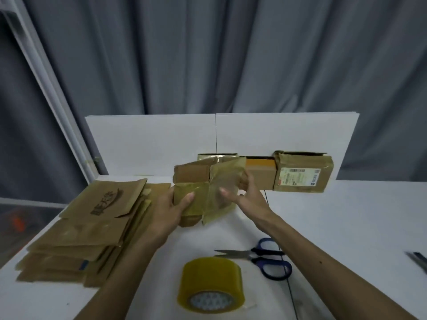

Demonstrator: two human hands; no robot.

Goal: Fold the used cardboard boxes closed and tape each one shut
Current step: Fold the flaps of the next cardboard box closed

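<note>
A small cardboard box (196,179), glossy with old yellowish tape, is held above the desk (358,227) with a flap loose at its top. The left hand (168,211) grips its near-left side and the right hand (245,197) its right. A stack of flattened boxes (87,229) lies to the left. The roll of yellowish tape (211,282) rests on its curved side nearest the viewer, core facing forward. At the back stands a taped labelled box (302,174) — closed.
</note>
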